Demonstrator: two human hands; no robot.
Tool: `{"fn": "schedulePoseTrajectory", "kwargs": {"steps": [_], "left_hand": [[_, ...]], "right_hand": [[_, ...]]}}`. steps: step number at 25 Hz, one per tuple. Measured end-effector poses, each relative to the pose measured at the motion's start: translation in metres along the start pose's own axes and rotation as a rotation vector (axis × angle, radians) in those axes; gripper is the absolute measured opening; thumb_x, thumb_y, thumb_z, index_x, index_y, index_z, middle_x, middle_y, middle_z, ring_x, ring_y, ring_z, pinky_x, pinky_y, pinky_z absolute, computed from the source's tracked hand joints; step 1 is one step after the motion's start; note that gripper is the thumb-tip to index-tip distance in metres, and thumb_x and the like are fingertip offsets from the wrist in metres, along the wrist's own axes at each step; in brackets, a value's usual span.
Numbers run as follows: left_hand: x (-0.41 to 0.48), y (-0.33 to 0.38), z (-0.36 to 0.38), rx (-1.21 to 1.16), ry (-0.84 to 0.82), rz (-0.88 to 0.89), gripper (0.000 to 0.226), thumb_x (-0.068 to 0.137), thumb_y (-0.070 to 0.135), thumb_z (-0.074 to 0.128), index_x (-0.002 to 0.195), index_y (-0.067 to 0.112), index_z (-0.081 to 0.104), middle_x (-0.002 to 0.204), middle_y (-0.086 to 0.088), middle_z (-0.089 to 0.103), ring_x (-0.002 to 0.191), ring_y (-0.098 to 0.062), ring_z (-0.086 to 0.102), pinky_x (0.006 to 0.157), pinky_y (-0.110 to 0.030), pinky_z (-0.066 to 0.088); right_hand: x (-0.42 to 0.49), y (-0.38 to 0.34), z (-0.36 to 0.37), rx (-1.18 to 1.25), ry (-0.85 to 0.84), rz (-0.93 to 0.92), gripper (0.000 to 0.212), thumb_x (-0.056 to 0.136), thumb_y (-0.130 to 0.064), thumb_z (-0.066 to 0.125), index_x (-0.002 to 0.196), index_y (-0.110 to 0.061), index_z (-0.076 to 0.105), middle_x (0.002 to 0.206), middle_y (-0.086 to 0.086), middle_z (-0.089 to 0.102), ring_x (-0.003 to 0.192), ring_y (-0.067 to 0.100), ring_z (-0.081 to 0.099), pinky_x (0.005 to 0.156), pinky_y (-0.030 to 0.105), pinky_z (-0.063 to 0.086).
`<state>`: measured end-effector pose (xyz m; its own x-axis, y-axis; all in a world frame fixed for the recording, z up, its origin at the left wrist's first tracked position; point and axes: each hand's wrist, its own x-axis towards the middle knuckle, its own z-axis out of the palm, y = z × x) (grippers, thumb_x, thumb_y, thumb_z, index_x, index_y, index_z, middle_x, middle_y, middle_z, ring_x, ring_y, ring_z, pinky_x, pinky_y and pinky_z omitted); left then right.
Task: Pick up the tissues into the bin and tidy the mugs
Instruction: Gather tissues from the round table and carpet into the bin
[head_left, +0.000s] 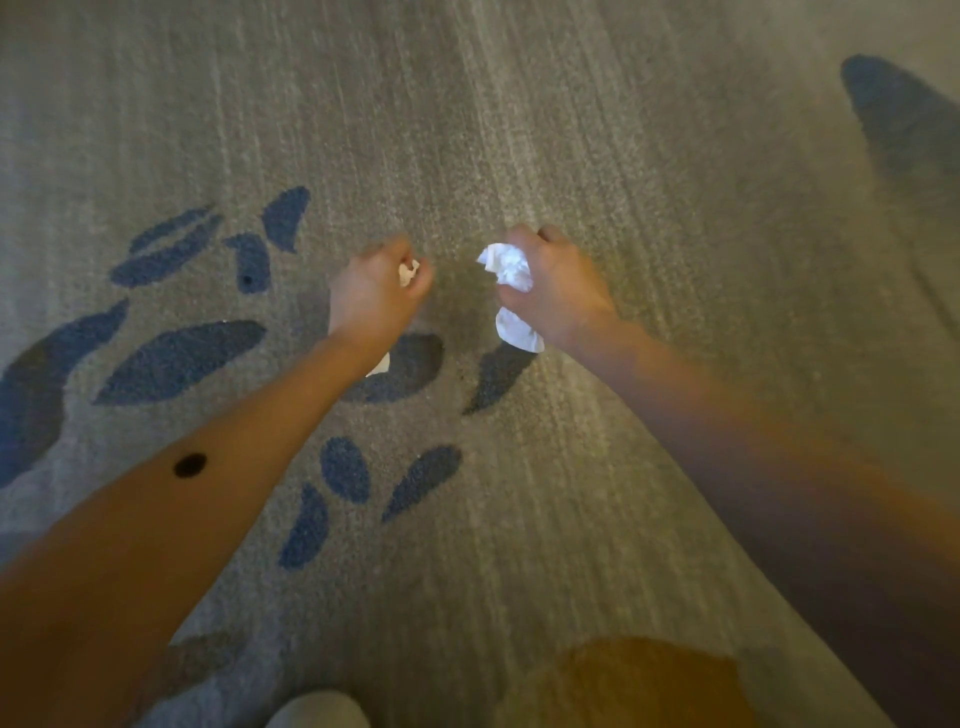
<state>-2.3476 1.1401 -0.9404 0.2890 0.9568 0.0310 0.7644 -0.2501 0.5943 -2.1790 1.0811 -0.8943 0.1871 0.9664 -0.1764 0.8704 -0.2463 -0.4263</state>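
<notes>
Both arms reach forward over a beige carpet. My left hand (382, 288) is clenched around a small crumpled white tissue (408, 271); a corner of it pokes out between the fingers and another bit shows under the wrist. My right hand (553, 283) is clenched on a bigger crumpled white tissue (508, 267), with one end hanging out below the fist. The two fists are side by side, a short gap apart, above the floor. No bin and no mugs are in view.
The carpet (623, 182) is beige with dark blue leaf shapes (179, 358) on the left and one at the far right (893, 114). A pale rounded object (317, 709) and a blurred orange-brown patch (639, 680) sit at the bottom edge.
</notes>
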Motion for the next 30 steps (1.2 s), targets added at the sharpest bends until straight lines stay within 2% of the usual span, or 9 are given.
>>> {"fn": "schedulePoseTrajectory", "kwargs": {"steps": [5,7,9,12,17,19,23,26,30], "left_hand": [[-0.028,0.106,-0.059,-0.176,-0.146,-0.06,0.008,0.082,0.008,0.054,0.08,0.009,0.046,0.073,-0.01,0.051,0.065,-0.025,0.049,0.056,-0.028,0.033],[-0.045,0.159,-0.096,-0.197,-0.178,-0.042,0.01,0.08,0.004,0.056,0.088,0.004,0.049,0.081,-0.01,0.051,0.069,-0.023,0.047,0.057,-0.026,0.03],[-0.062,0.214,-0.133,-0.218,-0.195,-0.008,0.014,0.077,0.001,0.057,0.09,0.0,0.051,0.09,-0.015,0.051,0.073,-0.024,0.046,0.059,-0.026,0.03],[-0.083,0.305,-0.19,-0.207,-0.274,0.047,0.012,0.078,0.004,0.057,0.089,0.0,0.051,0.093,-0.02,0.055,0.074,-0.031,0.05,0.064,-0.036,0.039],[-0.101,0.474,-0.27,-0.224,-0.409,0.146,0.008,0.078,0.007,0.056,0.085,0.004,0.054,0.091,-0.018,0.06,0.077,-0.029,0.053,0.066,-0.031,0.039],[-0.112,0.543,-0.288,-0.241,-0.458,0.227,0.009,0.077,0.007,0.057,0.084,0.004,0.054,0.091,-0.018,0.06,0.075,-0.027,0.051,0.064,-0.028,0.035],[-0.167,0.674,-0.304,-0.268,-0.584,0.506,0.01,0.075,0.007,0.055,0.083,0.002,0.053,0.088,-0.022,0.059,0.077,-0.032,0.051,0.065,-0.035,0.035],[-0.232,0.76,-0.305,-0.283,-0.664,0.719,0.009,0.076,0.007,0.054,0.083,0.002,0.053,0.086,-0.021,0.058,0.075,-0.032,0.05,0.062,-0.032,0.031],[-0.344,0.868,-0.298,-0.341,-0.787,0.924,0.008,0.077,0.008,0.053,0.083,0.003,0.052,0.085,-0.02,0.056,0.074,-0.029,0.049,0.064,-0.037,0.038]], "right_hand": [[-0.061,-0.004,-0.098,0.099,0.007,0.118,0.035,0.085,-0.017,0.056,0.119,-0.012,0.051,0.115,0.015,0.052,0.092,0.032,0.057,0.066,0.029,0.038],[-0.095,-0.009,-0.152,0.148,-0.009,0.174,0.038,0.084,-0.017,0.057,0.121,-0.013,0.051,0.117,0.016,0.052,0.095,0.035,0.057,0.07,0.033,0.045],[-0.125,-0.016,-0.206,0.167,-0.012,0.195,0.039,0.082,-0.017,0.057,0.121,-0.013,0.051,0.116,0.017,0.052,0.095,0.036,0.057,0.072,0.034,0.046],[-0.165,-0.027,-0.291,0.181,0.035,0.243,0.037,0.082,-0.018,0.058,0.118,-0.012,0.053,0.114,0.016,0.052,0.093,0.036,0.058,0.068,0.029,0.04],[-0.257,-0.026,-0.445,0.185,0.14,0.353,0.038,0.083,-0.02,0.058,0.119,-0.01,0.051,0.112,0.016,0.052,0.09,0.037,0.058,0.07,0.034,0.044],[-0.305,-0.014,-0.5,0.164,0.198,0.418,0.038,0.084,-0.021,0.058,0.12,-0.011,0.05,0.113,0.016,0.052,0.091,0.035,0.057,0.069,0.032,0.042],[-0.416,0.014,-0.595,0.169,0.405,0.621,0.035,0.082,-0.019,0.057,0.116,-0.009,0.052,0.112,0.017,0.054,0.093,0.037,0.055,0.068,0.034,0.04],[-0.506,0.035,-0.645,0.158,0.534,0.752,0.03,0.081,-0.02,0.057,0.107,-0.005,0.052,0.106,0.019,0.055,0.091,0.038,0.054,0.068,0.039,0.042],[-0.653,0.072,-0.699,0.098,0.68,0.94,0.03,0.081,-0.019,0.058,0.105,-0.002,0.053,0.103,0.021,0.054,0.09,0.039,0.053,0.068,0.037,0.037]]}}
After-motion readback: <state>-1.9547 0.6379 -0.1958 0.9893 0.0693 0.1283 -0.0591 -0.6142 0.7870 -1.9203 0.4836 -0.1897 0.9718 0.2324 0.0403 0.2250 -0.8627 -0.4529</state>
